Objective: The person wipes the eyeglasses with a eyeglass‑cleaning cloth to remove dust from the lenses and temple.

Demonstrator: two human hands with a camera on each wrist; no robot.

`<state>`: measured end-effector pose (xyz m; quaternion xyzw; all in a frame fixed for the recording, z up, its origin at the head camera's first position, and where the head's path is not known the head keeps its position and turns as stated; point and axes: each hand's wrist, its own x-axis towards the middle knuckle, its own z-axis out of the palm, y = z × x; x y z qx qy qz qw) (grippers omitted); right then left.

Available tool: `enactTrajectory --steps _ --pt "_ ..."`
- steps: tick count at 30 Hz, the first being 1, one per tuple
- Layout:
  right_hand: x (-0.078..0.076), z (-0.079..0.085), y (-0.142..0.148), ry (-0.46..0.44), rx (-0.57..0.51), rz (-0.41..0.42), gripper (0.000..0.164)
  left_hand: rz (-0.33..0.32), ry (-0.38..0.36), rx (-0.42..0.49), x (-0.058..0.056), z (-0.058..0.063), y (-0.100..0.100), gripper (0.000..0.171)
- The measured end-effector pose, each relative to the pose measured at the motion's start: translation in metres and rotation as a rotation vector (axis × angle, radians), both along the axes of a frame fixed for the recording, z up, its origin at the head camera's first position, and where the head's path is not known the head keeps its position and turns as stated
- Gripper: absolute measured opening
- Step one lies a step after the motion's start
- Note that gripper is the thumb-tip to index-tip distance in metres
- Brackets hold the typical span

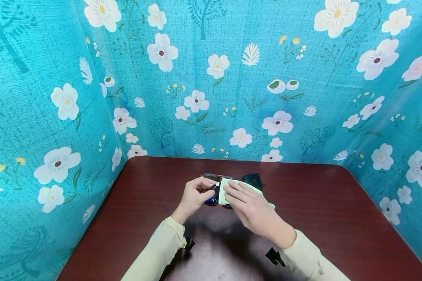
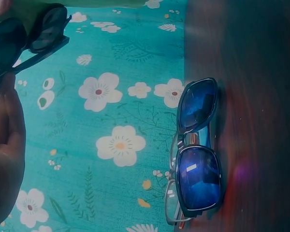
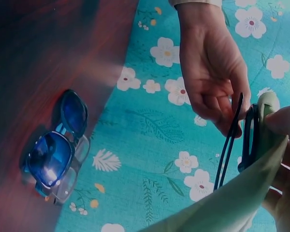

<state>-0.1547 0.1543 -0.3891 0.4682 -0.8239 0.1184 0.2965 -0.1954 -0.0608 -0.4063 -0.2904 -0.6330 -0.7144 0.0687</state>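
In the head view, my left hand (image 1: 193, 197) pinches one end of a pair of dark sunglasses (image 1: 216, 188). My right hand (image 1: 254, 212) has a pale green cloth (image 1: 226, 181) folded over the lens side. The right wrist view has the sunglasses (image 3: 251, 137) edge-on, thin arms sticking out toward my left hand (image 3: 210, 72). There the right thumb (image 3: 282, 118) presses the cloth (image 3: 232, 203) from one side, with fingers on the other. The left wrist view shows both dark lenses (image 2: 48, 29) raised off the table, against the cloth.
Blue mirrored sunglasses (image 2: 199, 176) lie on the dark red-brown table (image 1: 144, 218), with clear-lensed glasses (image 2: 171, 200) just behind them. A dark glossy piece (image 1: 253, 180) shows beyond the cloth. Blue flowered fabric (image 1: 204, 78) hangs around the table's back and sides.
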Motion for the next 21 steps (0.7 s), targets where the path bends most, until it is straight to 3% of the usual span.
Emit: enactTrajectory --steps 4,12,21 --pt "-0.003 0.002 0.003 0.012 -0.001 -0.014 0.052 0.008 0.005 -0.017 0.000 0.000 -0.001 0.009" --pt "-0.005 0.002 0.013 0.026 -0.008 -0.030 0.048 0.074 0.008 0.012 0.000 0.001 -0.004 0.011" --pt "0.002 0.001 0.008 0.040 0.033 -0.024 0.047 0.016 0.032 0.024 -0.001 0.000 -0.002 0.010"
